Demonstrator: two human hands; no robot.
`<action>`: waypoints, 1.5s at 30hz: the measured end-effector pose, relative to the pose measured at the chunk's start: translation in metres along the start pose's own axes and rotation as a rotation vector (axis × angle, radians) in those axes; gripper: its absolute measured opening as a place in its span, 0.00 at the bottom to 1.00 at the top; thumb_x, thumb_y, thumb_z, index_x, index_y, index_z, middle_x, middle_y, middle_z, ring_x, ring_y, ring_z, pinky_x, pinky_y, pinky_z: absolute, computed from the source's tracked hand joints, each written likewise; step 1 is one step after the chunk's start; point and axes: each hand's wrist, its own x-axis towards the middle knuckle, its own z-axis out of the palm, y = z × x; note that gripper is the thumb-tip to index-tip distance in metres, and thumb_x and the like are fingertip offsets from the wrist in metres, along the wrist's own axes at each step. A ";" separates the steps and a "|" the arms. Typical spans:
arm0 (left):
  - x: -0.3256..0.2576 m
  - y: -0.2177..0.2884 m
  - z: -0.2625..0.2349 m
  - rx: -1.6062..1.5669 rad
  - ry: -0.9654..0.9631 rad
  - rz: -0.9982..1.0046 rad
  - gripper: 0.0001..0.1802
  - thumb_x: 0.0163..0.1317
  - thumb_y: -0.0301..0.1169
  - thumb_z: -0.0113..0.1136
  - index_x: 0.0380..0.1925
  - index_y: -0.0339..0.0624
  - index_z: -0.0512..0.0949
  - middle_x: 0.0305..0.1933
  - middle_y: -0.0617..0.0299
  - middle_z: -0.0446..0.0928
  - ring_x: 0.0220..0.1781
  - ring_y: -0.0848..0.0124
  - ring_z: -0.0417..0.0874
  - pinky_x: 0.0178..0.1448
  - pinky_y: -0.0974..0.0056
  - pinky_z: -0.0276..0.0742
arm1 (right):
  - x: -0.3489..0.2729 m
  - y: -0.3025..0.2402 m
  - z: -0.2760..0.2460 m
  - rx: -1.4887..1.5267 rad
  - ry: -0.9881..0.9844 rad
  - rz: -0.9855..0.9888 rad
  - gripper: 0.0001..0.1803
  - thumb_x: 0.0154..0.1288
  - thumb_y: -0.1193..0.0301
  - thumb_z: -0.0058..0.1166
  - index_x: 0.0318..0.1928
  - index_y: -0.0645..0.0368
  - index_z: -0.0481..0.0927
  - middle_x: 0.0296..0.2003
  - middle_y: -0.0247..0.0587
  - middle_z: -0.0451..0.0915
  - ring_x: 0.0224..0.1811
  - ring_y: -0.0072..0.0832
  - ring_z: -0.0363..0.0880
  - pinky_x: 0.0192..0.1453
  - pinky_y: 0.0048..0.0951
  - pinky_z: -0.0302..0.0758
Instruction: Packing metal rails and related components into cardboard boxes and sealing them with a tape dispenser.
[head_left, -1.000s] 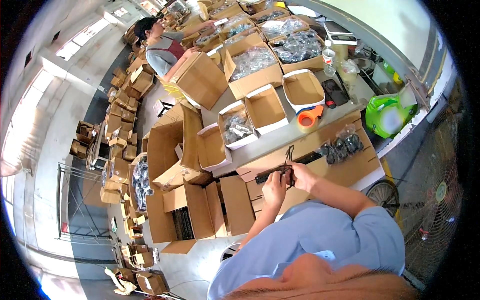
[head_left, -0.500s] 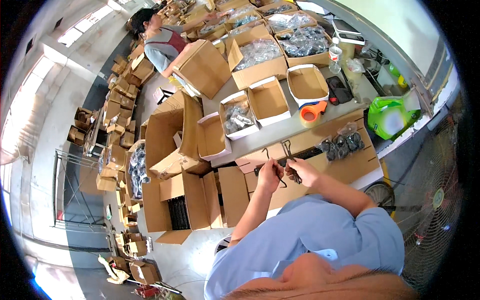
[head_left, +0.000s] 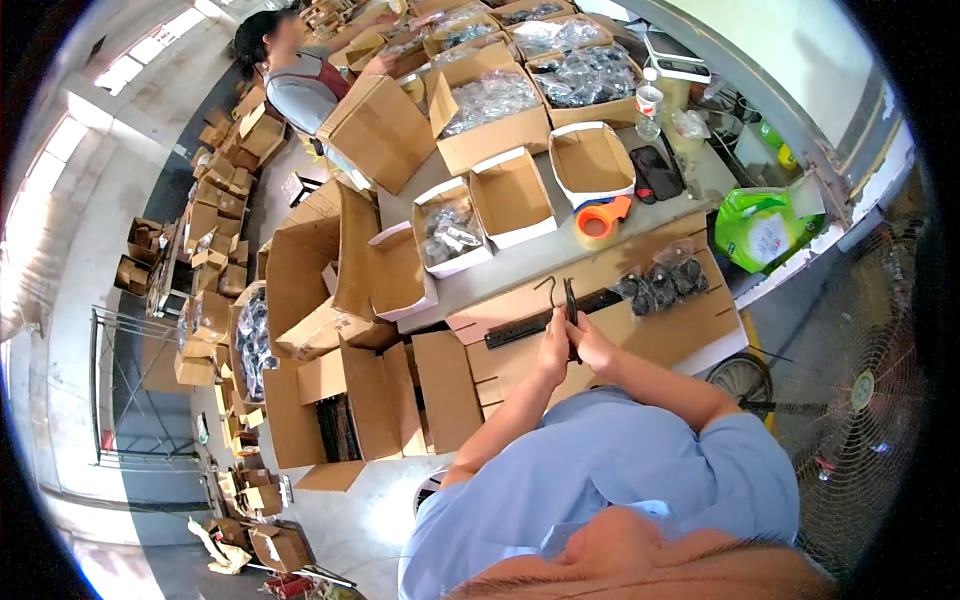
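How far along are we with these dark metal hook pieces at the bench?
Done, as far as shows: small bags of dark parts lie on the flat cardboard. In hand: the left hand and right hand meet on a thin dark hooked piece, held upright over the cardboard. Left: open boxes of bagged parts wait on the table, and a long black strip lies untouched.

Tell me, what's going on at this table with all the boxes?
A person in a blue shirt stands at a worktable crowded with open cardboard boxes. Both hands are raised together over flattened cardboard: the left hand and the right hand grip a thin dark metal piece with a hooked wire end. A long black strip lies just beyond them, small bagged dark parts to the right, an orange tape roll farther back. Another person works at the far end.
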 end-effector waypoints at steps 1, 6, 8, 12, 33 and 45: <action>0.006 -0.006 -0.002 0.056 -0.042 0.086 0.37 0.66 0.58 0.37 0.63 0.39 0.61 0.63 0.54 0.63 0.62 0.62 0.65 0.63 0.62 0.63 | 0.003 0.003 -0.007 -0.005 0.003 0.003 0.18 0.69 0.58 0.45 0.45 0.63 0.70 0.37 0.37 0.74 0.40 0.25 0.73 0.42 0.26 0.72; 0.010 -0.007 -0.007 0.777 -0.048 0.233 0.38 0.65 0.58 0.38 0.65 0.40 0.60 0.62 0.52 0.67 0.61 0.61 0.67 0.62 0.57 0.64 | 0.000 -0.011 -0.042 0.190 -0.231 0.159 0.13 0.67 0.61 0.49 0.43 0.57 0.70 0.30 0.33 0.73 0.31 0.24 0.75 0.35 0.27 0.74; -0.005 0.014 -0.005 0.675 -0.202 0.170 0.37 0.66 0.57 0.39 0.64 0.39 0.61 0.61 0.53 0.67 0.62 0.62 0.66 0.62 0.57 0.64 | 0.002 -0.018 -0.076 0.018 -0.172 0.210 0.08 0.66 0.66 0.49 0.41 0.56 0.70 0.24 0.33 0.72 0.22 0.26 0.74 0.27 0.29 0.74; 0.001 -0.040 -0.041 1.259 -0.330 0.150 0.46 0.51 0.48 0.65 0.67 0.51 0.55 0.71 0.52 0.51 0.70 0.53 0.55 0.63 0.45 0.61 | 0.010 -0.070 -0.156 -1.214 -0.140 -0.357 0.08 0.63 0.71 0.46 0.37 0.63 0.68 0.33 0.55 0.75 0.35 0.51 0.74 0.39 0.46 0.71; 0.011 0.046 -0.114 1.518 0.140 0.026 0.43 0.39 0.50 0.68 0.56 0.42 0.67 0.51 0.52 0.76 0.55 0.57 0.76 0.57 0.54 0.72 | 0.079 -0.123 -0.098 -1.435 -0.349 -0.529 0.26 0.49 0.81 0.52 0.53 0.59 0.69 0.49 0.55 0.70 0.53 0.47 0.71 0.56 0.45 0.69; 0.042 0.056 -0.155 1.486 -0.087 -0.198 0.47 0.34 0.59 0.70 0.52 0.42 0.69 0.51 0.53 0.76 0.53 0.57 0.78 0.53 0.54 0.74 | 0.247 -0.006 0.143 0.415 0.014 0.597 0.21 0.64 0.62 0.53 0.48 0.63 0.65 0.35 0.50 0.72 0.37 0.39 0.76 0.45 0.39 0.81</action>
